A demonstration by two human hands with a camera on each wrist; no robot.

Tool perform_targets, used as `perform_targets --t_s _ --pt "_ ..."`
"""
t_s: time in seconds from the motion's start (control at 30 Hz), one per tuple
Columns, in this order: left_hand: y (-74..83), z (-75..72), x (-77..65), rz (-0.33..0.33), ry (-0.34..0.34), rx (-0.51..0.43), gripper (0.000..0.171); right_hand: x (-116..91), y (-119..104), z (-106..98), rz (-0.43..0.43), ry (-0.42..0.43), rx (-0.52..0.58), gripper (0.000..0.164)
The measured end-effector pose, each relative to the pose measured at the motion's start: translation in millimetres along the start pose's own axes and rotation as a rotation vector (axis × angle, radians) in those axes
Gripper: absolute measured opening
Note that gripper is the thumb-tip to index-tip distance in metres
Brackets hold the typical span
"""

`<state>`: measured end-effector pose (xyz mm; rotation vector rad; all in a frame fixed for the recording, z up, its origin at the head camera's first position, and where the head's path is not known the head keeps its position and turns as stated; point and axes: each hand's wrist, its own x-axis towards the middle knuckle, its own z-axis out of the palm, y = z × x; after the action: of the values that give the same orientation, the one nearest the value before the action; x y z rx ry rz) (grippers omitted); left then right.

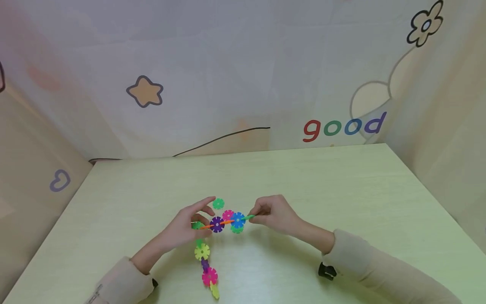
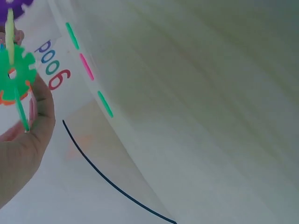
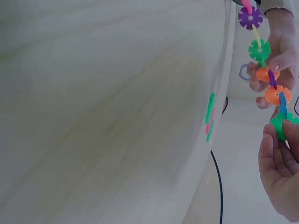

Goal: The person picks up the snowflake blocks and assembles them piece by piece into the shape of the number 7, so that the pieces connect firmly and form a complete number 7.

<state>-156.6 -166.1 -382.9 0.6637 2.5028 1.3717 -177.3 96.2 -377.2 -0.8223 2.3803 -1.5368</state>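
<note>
A chain of notched interlocking plastic discs runs between both hands in the head view. My left hand [image 1: 182, 223] grips it around an orange disc [image 1: 206, 226] and a green disc [image 1: 197, 225]. From there part of the chain hangs toward the near edge, with a yellow disc [image 1: 202, 251] and a pink disc [image 1: 210, 276]. Toward the right come a purple disc [image 1: 217, 224], another orange disc [image 1: 227, 221] and a blue disc [image 1: 238, 220]. At that end my right hand [image 1: 277, 214] pinches a green end disc [image 3: 279, 127] between thumb and fingers, where it meets the blue one.
Just behind the chain, a loose green disc [image 1: 218, 203], a pink disc [image 1: 228, 214] and another green disc [image 1: 237, 230] lie on the pale tabletop [image 1: 341, 181]. A printed cloth backdrop [image 1: 235, 76] stands along the table's far edge.
</note>
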Motion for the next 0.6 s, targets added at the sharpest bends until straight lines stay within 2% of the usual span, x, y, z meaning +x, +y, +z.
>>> perform_targets --t_s 0.1,0.2,0.4,0.47,0.6 --pt "0.9 1.8 3.3 0.013 -0.053 -0.021 0.065 2.0 -0.8 4.9 0.010 -0.007 0.000 0.006" --pt "3.2 3.1 7.4 0.040 -0.076 0.029 0.062 4.7 -1.7 7.2 0.018 0.004 -0.026 0.006" --pt "2.8 5.1 12.1 0.116 -0.084 0.082 0.056 8.6 -1.7 9.2 0.039 0.029 -0.025 0.007" --pt "7.3 5.0 11.9 0.121 -0.086 0.074 0.051 8.9 -1.4 9.4 0.044 0.030 -0.018 0.008" --pt "5.6 3.9 12.9 0.117 -0.096 0.074 0.044 9.1 -0.1 9.2 0.053 0.005 -0.020 0.008"
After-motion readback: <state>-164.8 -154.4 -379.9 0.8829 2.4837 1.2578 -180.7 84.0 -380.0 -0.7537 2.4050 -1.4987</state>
